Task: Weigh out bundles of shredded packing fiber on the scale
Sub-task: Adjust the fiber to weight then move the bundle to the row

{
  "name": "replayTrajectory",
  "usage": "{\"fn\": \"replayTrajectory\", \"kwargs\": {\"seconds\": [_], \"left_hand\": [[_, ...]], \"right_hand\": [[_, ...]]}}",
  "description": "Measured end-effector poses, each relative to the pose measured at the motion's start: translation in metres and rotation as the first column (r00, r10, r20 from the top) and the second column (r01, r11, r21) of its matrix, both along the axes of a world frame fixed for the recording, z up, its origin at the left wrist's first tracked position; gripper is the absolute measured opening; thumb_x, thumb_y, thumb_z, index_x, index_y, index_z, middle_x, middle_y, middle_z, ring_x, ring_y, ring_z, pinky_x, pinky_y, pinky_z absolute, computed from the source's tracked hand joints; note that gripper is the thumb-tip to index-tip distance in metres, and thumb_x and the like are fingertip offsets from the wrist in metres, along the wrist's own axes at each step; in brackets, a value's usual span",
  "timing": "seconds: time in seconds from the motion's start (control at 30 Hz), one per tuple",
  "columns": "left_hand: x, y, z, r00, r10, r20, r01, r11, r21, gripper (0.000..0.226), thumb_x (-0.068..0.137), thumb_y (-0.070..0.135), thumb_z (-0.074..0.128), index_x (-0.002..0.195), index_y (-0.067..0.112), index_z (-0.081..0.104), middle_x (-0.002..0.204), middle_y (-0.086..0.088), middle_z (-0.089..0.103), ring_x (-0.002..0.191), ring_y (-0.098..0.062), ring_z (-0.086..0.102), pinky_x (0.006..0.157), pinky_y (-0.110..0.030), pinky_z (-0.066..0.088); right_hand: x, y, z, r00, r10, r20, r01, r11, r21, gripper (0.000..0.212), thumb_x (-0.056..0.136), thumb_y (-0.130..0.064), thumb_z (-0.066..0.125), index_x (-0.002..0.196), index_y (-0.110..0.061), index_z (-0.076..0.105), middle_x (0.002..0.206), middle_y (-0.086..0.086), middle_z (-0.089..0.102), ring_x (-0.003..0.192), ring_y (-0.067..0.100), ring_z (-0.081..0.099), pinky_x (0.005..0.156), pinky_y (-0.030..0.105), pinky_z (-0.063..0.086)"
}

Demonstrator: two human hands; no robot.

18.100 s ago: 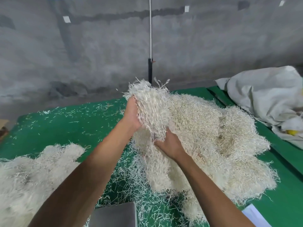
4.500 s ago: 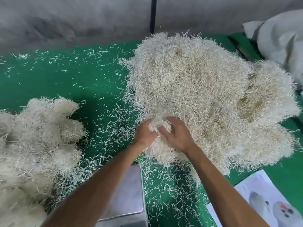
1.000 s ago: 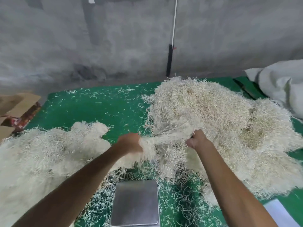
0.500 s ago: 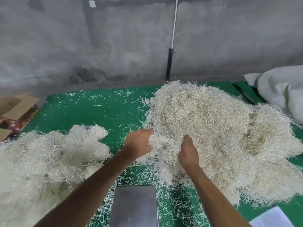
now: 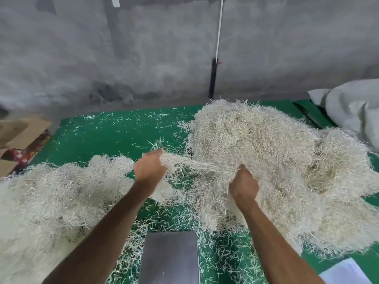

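**Fiber strand stretched between both hands, above the scale**

Left hand (image 5: 149, 169) and right hand (image 5: 244, 184) each grip one end of a strand of shredded fiber (image 5: 196, 163) pulled taut between them. Long axis runs roughly left-right across the bench, left end a bit higher and nearer the far edge, right end dipping toward the big pile. Loose shreds hang off its underside.

Fingers: both sets curled tight round the fiber. Left fingers mostly hidden behind the back of the hand; the right ones are buried in the fiber, so exact pinch can't be told.

Strand sits mid-bench, held up off the green bench (image 5: 114, 138), over the gap between the two heaps and beyond the scale (image 5: 170, 257), whose bare steel platter is at the near edge.

Around it:
- large fiber pile (image 5: 276, 160) fills the right half; the strand's right end merges into it.
- second fiber pile (image 5: 51, 197) on the left side, passing under the left forearm.
- stray shreds litter the green surface, thickest around the scale.
- white sack (image 5: 352, 109) at the far right corner.
- cardboard (image 5: 22, 130) off the left edge.
- white paper (image 5: 346, 271) at the near right corner.
- grey wall with a pole (image 5: 217, 48) behind the far edge.
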State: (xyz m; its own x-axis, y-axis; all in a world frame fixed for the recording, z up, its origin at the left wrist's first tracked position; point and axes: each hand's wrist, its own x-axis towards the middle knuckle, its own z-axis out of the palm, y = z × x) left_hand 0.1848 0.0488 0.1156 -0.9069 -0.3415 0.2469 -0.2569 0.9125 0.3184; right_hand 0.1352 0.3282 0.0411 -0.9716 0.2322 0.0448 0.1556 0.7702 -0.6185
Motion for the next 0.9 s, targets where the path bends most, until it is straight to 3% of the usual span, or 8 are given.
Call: {"fn": "replayTrajectory", "kwargs": {"seconds": [0.17,0.37,0.43,0.5,0.6,0.77,0.83,0.9], "left_hand": [[0.011,0.025,-0.021,0.992,-0.120,0.042,0.120,0.993,0.019,0.060,0.080,0.007,0.061,0.138,0.020,0.056,0.125,0.001,0.067,0.085,-0.012,0.065,0.067,-0.032,0.057],[0.017,-0.044,-0.031,0.931,0.365,0.013,-0.321,0.802,0.504,0.064,0.086,0.016,0.072,0.145,0.012,0.049,0.061,0.003,0.054,0.041,-0.004,0.035,0.034,-0.017,0.030],[0.018,-0.039,-0.036,0.930,0.366,0.044,-0.327,0.764,0.557,0.066,0.086,0.017,0.071,0.146,0.010,0.046,0.060,0.002,0.053,0.042,-0.006,0.036,0.034,-0.018,0.030],[0.020,-0.019,-0.044,0.966,0.249,0.075,-0.249,0.802,0.543,0.066,0.085,0.016,0.070,0.145,0.006,0.044,0.074,-0.006,0.062,0.047,-0.008,0.041,0.035,-0.021,0.034],[0.034,0.003,-0.052,0.987,0.131,0.092,-0.160,0.794,0.587,0.062,0.082,0.011,0.069,0.139,0.000,0.049,0.082,-0.011,0.066,0.046,-0.008,0.041,0.035,-0.021,0.036],[0.058,0.023,-0.044,0.989,0.077,0.124,-0.143,0.685,0.714,0.071,0.082,0.012,0.071,0.147,0.003,0.042,0.054,0.004,0.048,0.037,-0.005,0.033,0.036,-0.020,0.033],[0.064,0.024,-0.034,0.989,0.113,0.100,-0.149,0.631,0.762,0.077,0.082,0.008,0.070,0.151,0.007,0.036,0.052,0.006,0.042,0.038,-0.006,0.033,0.037,-0.020,0.030],[0.070,0.021,-0.021,0.981,0.175,0.080,-0.168,0.582,0.796,0.082,0.081,0.007,0.068,0.154,0.010,0.030,0.055,0.006,0.042,0.039,-0.005,0.034,0.035,-0.020,0.028]], "right_hand": [[0.013,-0.043,0.003,0.965,0.252,-0.067,-0.246,0.965,0.086,0.043,0.086,0.020,0.049,0.119,-0.006,0.054,0.088,0.001,0.055,0.055,0.007,0.048,0.040,0.018,0.033],[0.006,0.018,-0.010,0.988,0.148,0.048,-0.146,0.989,-0.035,0.064,0.085,0.025,0.047,0.143,-0.003,0.049,0.123,0.012,0.059,0.108,0.023,0.059,0.096,0.031,0.055],[0.013,0.010,-0.007,0.969,0.247,0.010,-0.247,0.969,-0.008,0.066,0.087,0.024,0.050,0.145,-0.007,0.051,0.125,0.011,0.061,0.107,0.021,0.062,0.088,0.020,0.054],[0.019,-0.003,-0.005,0.935,0.354,-0.032,-0.350,0.932,0.091,0.054,0.087,0.021,0.052,0.133,-0.007,0.057,0.117,0.009,0.061,0.101,0.019,0.061,0.078,0.018,0.051],[0.032,-0.017,0.002,0.892,0.438,-0.107,-0.371,0.848,0.379,0.036,0.091,0.005,0.058,0.126,-0.007,0.055,0.113,0.006,0.055,0.101,0.019,0.052,0.093,0.030,0.051],[0.057,-0.024,0.022,0.943,0.285,0.172,-0.328,0.705,0.629,0.031,0.099,-0.019,0.057,0.127,-0.006,0.056,0.097,0.005,0.066,0.088,0.018,0.061,0.103,0.043,0.046],[0.061,-0.018,0.024,0.935,0.196,0.296,-0.309,0.861,0.404,0.025,0.099,-0.010,0.059,0.122,-0.002,0.061,0.082,0.004,0.066,0.068,0.013,0.060,0.083,0.037,0.056],[0.064,-0.014,0.028,0.886,0.235,0.400,-0.249,0.968,-0.016,0.029,0.096,0.005,0.057,0.125,0.003,0.061,0.101,0.015,0.071,0.076,0.021,0.067,0.076,0.035,0.060]]}}
